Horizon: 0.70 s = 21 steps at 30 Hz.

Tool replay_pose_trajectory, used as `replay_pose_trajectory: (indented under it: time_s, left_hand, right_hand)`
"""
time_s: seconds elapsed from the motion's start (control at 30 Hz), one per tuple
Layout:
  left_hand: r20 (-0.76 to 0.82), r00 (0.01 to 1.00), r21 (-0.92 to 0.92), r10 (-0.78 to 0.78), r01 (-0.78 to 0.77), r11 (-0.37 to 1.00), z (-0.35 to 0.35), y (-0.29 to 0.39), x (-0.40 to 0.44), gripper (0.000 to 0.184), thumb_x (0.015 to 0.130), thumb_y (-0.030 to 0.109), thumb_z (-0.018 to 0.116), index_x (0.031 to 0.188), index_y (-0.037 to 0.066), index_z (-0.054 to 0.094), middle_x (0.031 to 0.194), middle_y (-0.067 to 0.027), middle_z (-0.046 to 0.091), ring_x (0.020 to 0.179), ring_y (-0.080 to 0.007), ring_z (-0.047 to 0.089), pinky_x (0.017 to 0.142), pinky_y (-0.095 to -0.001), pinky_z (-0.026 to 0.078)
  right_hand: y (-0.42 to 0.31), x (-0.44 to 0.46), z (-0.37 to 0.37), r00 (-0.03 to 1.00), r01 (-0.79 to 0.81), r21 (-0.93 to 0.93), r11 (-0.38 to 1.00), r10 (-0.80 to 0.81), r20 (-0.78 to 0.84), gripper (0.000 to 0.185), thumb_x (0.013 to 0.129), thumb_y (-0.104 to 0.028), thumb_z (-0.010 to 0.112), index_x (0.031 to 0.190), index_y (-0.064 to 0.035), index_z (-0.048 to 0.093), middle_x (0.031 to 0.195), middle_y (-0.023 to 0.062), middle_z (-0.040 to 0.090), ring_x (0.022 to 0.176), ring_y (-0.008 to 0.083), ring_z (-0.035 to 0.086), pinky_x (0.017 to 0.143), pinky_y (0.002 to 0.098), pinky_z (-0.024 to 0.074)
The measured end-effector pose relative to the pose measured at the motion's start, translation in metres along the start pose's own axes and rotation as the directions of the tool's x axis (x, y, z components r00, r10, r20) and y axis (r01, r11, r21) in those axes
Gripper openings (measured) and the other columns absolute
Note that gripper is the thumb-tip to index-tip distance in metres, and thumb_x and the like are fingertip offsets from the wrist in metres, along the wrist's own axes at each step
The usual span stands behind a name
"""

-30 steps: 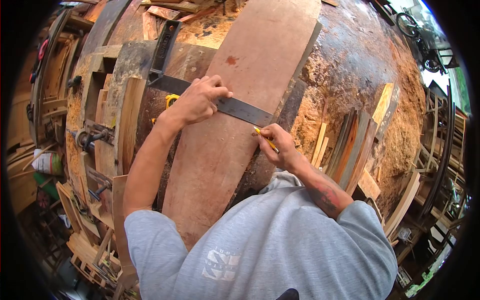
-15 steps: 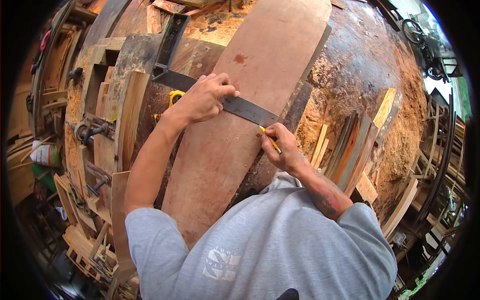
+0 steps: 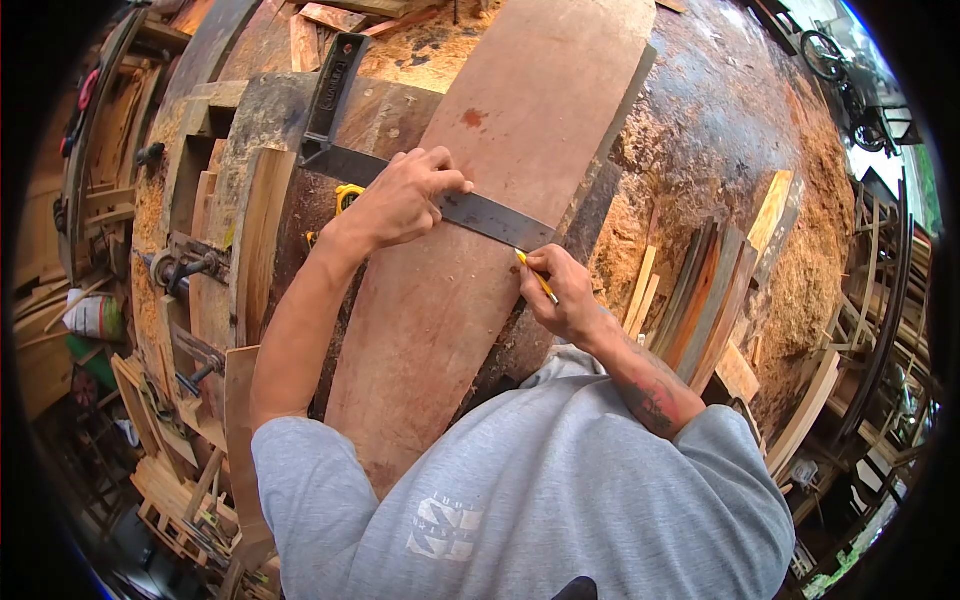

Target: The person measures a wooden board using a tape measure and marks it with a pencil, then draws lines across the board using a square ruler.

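A long reddish-brown wooden board runs away from me across the bench. Across it lies the dark metal blade of a try square, its black handle to the left of the board. My left hand has its fingers closed on the blade, holding it down against the board. In my right hand is a yellow pencil, its tip at the blade's lower edge near the board's right side. Partly hidden behind my left wrist is a yellow tape measure.
Wood strips are stacked to the right, beside piled sawdust. Metal clamps and upright timber pieces stand at the left. A bicycle shows at the far upper right.
The view has shifted slightly. Both hands, the try square and the pencil stay in almost the same places on the board.
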<state>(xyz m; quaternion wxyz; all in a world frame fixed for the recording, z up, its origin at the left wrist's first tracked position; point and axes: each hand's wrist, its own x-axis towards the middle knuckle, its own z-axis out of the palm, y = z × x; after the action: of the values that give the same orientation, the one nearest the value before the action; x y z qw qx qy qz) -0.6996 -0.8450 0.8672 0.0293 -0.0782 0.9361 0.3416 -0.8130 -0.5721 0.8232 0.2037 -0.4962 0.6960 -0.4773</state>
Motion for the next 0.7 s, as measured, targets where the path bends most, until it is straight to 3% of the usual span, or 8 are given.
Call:
replay_pose_trajectory:
  time_s: [0.7]
  left_hand:
    - [-0.011, 0.999, 0.003, 0.039, -0.039, 0.999, 0.0028, -0.0051, 0.0001, 0.05, 0.067, -0.013, 0.068, 0.112, 0.008, 0.074, 0.107, -0.0062, 0.065, 0.105, -0.0293, 0.06, 0.098, -0.0404, 0.045]
  right_hand:
    - [-0.0042, 0.0041, -0.0006, 0.999, 0.029, -0.014, 0.999, -0.029, 0.042, 0.019, 0.083, 0.004, 0.071, 0.096, 0.0012, 0.059, 0.092, 0.0156, 0.064, 0.079, 0.0326, 0.065, 0.068, 0.0388, 0.0539]
